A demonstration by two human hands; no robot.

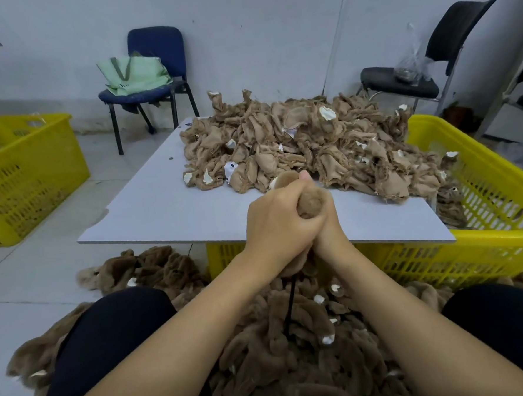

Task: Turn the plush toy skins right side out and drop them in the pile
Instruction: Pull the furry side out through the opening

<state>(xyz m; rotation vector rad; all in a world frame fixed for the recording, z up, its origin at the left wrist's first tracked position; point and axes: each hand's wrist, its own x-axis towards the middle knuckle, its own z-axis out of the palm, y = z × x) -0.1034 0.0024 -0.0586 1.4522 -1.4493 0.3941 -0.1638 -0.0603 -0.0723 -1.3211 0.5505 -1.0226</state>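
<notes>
Plush skin (311, 202) is sitting upright btwn both hands, over the board's (163, 210) near edge. Left hand (281, 224) and right hand (329, 221) are wrapping it tight, furry end poking up; finished pile (294, 349) is lying directly below w/ dark rod (291, 300).

Tan inside-out skins (306, 146) with white patches lie on a pale grey board (163, 210); the furry pile (295, 364) below is darker brown, flecked white. Crates (23, 181) are bright yellow, one chair (153, 45) blue under a mint-green bag (133, 74), the other chair (458, 32) black
</notes>
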